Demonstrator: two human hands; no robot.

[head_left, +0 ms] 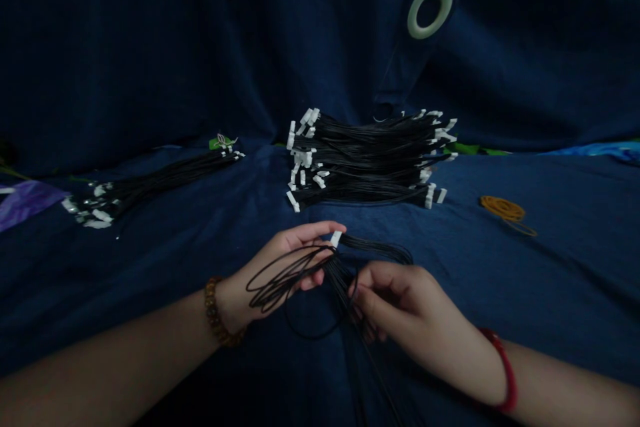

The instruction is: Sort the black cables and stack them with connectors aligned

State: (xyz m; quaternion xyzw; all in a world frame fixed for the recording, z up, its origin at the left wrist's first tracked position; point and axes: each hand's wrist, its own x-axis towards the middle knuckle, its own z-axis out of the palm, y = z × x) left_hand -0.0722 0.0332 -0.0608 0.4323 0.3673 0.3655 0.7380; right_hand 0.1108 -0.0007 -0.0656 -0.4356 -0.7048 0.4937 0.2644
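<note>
My left hand grips a loose bundle of thin black wires, with loops hanging past its fingers. A white plastic connector sticks up from the bundle just beyond my left fingertips. My right hand pinches the same wires between thumb and fingers, close to my left hand. The far ends of the wires trail down towards me into shadow, so they are hidden. Behind my hands lies a large stack of black wire harnesses with white connectors.
A smaller bundle of white-ended black wires lies to the left on the dark blue cloth. Orange rubber bands rest on the right. A purple item sits at the left edge. Dark blue sheeting with a pale grommet rises behind.
</note>
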